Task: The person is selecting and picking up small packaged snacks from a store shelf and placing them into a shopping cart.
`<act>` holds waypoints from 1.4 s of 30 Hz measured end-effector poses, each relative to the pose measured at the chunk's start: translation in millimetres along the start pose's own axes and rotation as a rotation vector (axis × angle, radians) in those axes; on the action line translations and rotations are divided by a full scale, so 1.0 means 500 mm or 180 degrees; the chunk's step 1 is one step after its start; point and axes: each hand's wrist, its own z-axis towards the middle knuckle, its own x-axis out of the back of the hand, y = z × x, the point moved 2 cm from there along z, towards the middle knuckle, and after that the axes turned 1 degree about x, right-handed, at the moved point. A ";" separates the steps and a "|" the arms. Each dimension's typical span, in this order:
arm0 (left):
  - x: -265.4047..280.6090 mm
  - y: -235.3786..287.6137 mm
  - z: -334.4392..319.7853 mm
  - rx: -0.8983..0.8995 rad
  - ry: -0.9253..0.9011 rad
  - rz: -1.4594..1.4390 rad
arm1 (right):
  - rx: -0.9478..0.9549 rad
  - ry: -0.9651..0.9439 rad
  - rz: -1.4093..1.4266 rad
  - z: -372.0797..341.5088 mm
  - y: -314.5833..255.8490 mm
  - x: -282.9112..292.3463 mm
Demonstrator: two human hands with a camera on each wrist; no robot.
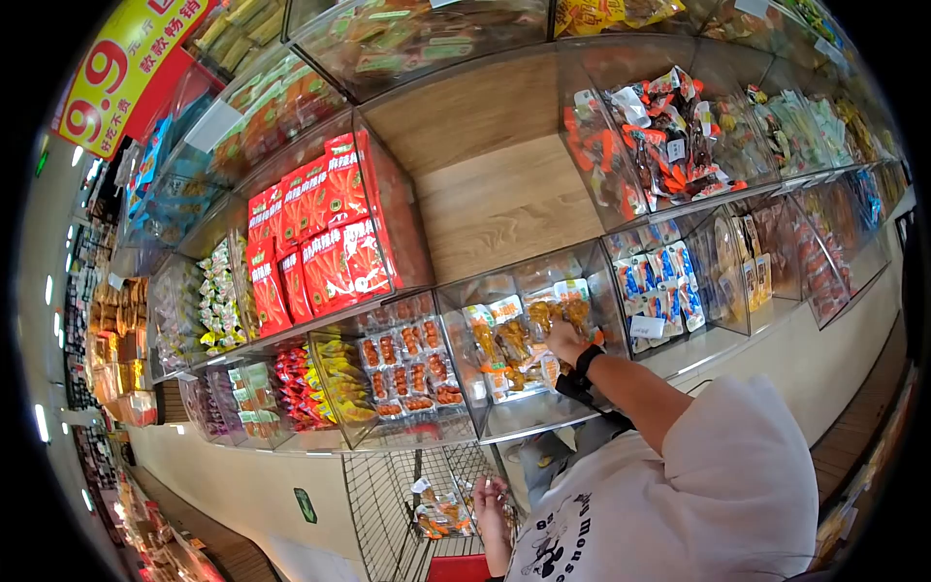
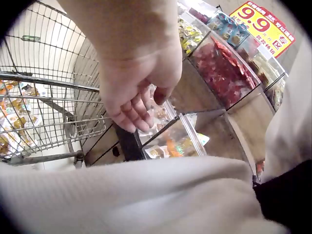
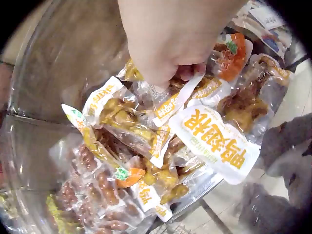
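Note:
My right hand reaches down into a clear bin of vacuum-sealed duck wing packets. In the right wrist view, its curled fingers pinch a duck wing packet with a white and orange edge; the fingertips are partly hidden behind the hand. Another packet with a white label and orange characters lies just beside it. Lower down, my left hand hangs by the shopping cart, its fingers loosely curled around nothing. Several orange and white packets lie inside the cart.
Clear partitions divide the shelf into bins. Small sausage-like packs fill the bin to the left, and blue-and-white packs the one to the right. Red snack bags stand above, beside a bare wooden shelf section. A yellow price sign hangs far left.

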 end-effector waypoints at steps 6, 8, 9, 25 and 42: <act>0.008 -0.007 -0.017 0.0213 0.0112 0.0127 | -0.0004 -0.0022 -0.0412 0.032 0.006 -0.019; 0.026 -0.024 -0.016 0.0172 0.0078 0.0061 | 0.0008 0.0040 -0.0406 0.028 0.003 -0.018; 0.031 -0.024 -0.016 0.0146 0.0053 0.0031 | 0.0013 0.0080 -0.0398 0.027 0.008 -0.023; 0.218 -0.069 -0.050 -0.0055 0.0758 -0.0323 | 0.2466 0.1238 -0.1030 -0.136 -0.117 -0.032; 0.451 -0.268 -0.301 -0.0205 0.3320 0.1683 | 0.3491 -0.3332 -0.2466 -0.643 -0.350 -0.718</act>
